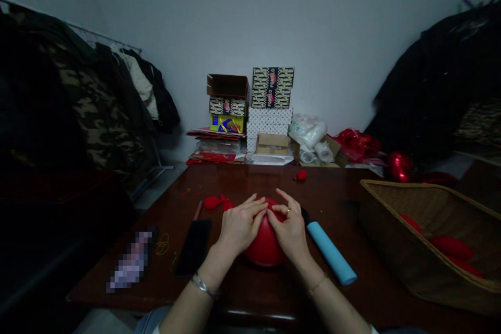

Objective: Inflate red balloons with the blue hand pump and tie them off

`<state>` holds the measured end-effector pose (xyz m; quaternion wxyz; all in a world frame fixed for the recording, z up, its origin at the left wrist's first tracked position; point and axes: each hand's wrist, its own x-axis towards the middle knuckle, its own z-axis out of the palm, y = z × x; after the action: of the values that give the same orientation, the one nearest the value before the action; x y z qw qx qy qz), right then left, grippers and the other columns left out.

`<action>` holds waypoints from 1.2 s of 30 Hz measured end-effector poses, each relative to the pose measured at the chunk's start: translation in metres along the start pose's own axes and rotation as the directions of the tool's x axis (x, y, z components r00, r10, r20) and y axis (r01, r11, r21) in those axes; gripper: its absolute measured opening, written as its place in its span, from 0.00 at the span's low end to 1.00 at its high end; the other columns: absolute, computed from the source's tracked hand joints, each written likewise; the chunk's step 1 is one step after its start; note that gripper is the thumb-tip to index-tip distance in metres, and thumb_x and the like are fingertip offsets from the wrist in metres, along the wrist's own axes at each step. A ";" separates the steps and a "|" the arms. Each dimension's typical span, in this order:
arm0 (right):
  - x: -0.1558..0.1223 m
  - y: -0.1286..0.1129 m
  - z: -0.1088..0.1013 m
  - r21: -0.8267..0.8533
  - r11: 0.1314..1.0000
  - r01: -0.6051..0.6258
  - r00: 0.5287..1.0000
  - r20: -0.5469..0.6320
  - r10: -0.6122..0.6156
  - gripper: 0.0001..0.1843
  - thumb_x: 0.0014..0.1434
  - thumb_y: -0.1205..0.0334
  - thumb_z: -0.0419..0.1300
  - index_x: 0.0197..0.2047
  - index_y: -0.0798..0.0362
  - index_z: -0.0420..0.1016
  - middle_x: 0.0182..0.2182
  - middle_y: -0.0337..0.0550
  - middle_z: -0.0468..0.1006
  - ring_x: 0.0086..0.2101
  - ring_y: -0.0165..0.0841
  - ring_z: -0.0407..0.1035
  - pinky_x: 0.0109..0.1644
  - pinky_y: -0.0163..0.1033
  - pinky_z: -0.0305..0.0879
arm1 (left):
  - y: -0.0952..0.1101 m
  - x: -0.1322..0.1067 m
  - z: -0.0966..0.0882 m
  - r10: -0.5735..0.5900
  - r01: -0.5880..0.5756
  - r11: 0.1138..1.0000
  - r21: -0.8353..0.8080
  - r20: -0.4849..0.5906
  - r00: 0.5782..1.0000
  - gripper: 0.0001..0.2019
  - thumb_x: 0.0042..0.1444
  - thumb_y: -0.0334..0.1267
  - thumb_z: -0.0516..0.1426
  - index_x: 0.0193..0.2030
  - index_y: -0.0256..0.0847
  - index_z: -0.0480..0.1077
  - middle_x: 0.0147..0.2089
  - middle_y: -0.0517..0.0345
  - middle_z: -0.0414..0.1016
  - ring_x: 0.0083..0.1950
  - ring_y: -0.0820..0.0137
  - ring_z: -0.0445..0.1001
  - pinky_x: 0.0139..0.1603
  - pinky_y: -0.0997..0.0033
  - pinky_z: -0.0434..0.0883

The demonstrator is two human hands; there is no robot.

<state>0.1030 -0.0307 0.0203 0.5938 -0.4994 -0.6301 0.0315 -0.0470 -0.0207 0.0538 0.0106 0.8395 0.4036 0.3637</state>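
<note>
A round, inflated red balloon [266,242] sits at the table's front middle, between both hands. My left hand [242,222] curls over its left side, thumb and fingers pinched together at the top. From the other side my right hand [288,229], with a ring on one finger, pinches at the same spot. The balloon's neck is mostly hidden by the fingertips. Just right of my right hand lies a light-blue cylindrical hand pump [332,253] with a dark end. Limp red balloons [214,202] lie beyond my left hand.
A wicker basket [430,188] with several red balloons stands at right. On the left lie a dark phone [193,248], a blurred-out object [131,263] and rubber bands [162,244]. A small red balloon [301,175] is near the far edge. Boxes [270,122] are stacked behind the table [250,180].
</note>
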 end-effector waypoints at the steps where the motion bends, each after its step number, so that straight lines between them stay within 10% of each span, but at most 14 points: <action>1: 0.000 -0.001 0.000 0.002 1.000 0.005 1.000 -0.002 -0.005 0.05 0.54 0.61 0.58 0.28 0.49 0.74 0.53 0.46 0.68 0.55 0.39 0.59 0.57 0.51 0.56 | 0.000 0.000 -0.001 -0.007 0.008 1.000 -0.009 0.015 1.000 0.14 0.59 0.33 0.52 0.47 0.49 0.74 0.51 0.63 0.75 0.57 0.67 0.69 0.52 0.63 0.71; 19: -0.004 -0.011 0.007 -0.052 0.989 0.137 0.989 -0.056 -0.139 0.05 0.54 0.65 0.57 0.27 0.50 0.72 0.54 0.47 0.67 0.59 0.41 0.53 0.59 0.55 0.54 | -0.003 0.001 0.002 -0.113 0.107 0.988 -0.111 -0.046 0.993 0.08 0.52 0.31 0.57 0.38 0.43 0.75 0.38 0.57 0.80 0.37 0.68 0.77 0.42 0.70 0.73; 36: -0.007 -0.011 -0.002 0.044 0.991 0.124 0.992 0.000 -0.124 0.05 0.54 0.64 0.58 0.31 0.47 0.75 0.55 0.43 0.67 0.59 0.40 0.53 0.60 0.54 0.53 | -0.006 0.005 0.005 -0.274 0.248 0.943 -0.221 -0.098 0.957 0.06 0.53 0.31 0.55 0.37 0.41 0.72 0.38 0.56 0.78 0.38 0.69 0.76 0.40 0.70 0.72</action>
<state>0.0964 -0.0421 0.0230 0.6048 -0.4460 -0.6597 0.0090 -0.0456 -0.0116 0.0511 0.1200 0.7478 0.4714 0.4519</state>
